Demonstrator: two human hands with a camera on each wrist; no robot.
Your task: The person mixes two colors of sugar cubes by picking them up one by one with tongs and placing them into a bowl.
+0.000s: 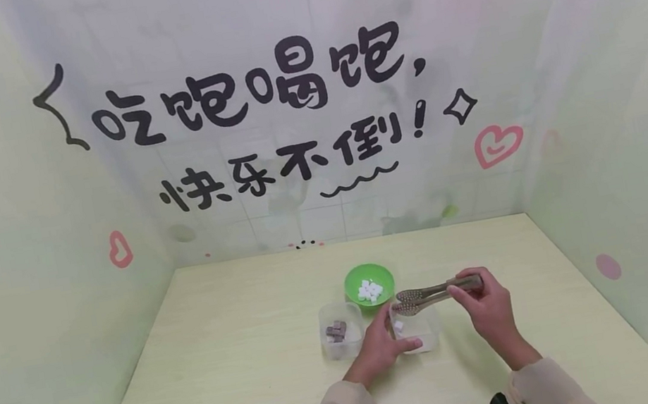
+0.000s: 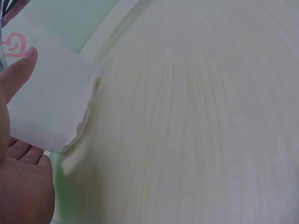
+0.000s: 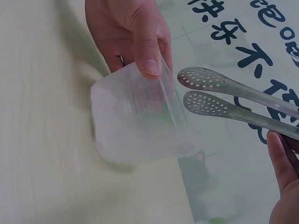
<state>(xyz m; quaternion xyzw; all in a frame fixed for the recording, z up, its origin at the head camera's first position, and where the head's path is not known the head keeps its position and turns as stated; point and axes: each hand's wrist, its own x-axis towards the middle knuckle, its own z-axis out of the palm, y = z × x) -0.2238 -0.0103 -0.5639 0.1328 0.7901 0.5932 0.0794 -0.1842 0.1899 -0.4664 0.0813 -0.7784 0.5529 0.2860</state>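
Note:
My left hand (image 1: 379, 347) grips a clear plastic container (image 1: 425, 338) at its left side, thumb on the near wall and fingers on the far side. A white cube (image 1: 399, 326) shows inside the container. My right hand (image 1: 493, 308) holds metal tongs (image 3: 224, 86) by the handle end. Their perforated tips are a little apart above the container's far left part, with nothing seen between them. In the right wrist view the container's wall (image 3: 126, 116) is cloudy and hides its contents. The left wrist view shows only part of the left hand (image 2: 25, 186) around the container.
A green bowl (image 1: 352, 291) with several white cubes stands just behind the containers. Left of my left hand is a second clear container (image 1: 353, 318) with several brownish-grey cubes. The pale wooden table (image 1: 226, 347) meets printed walls at the back and sides.

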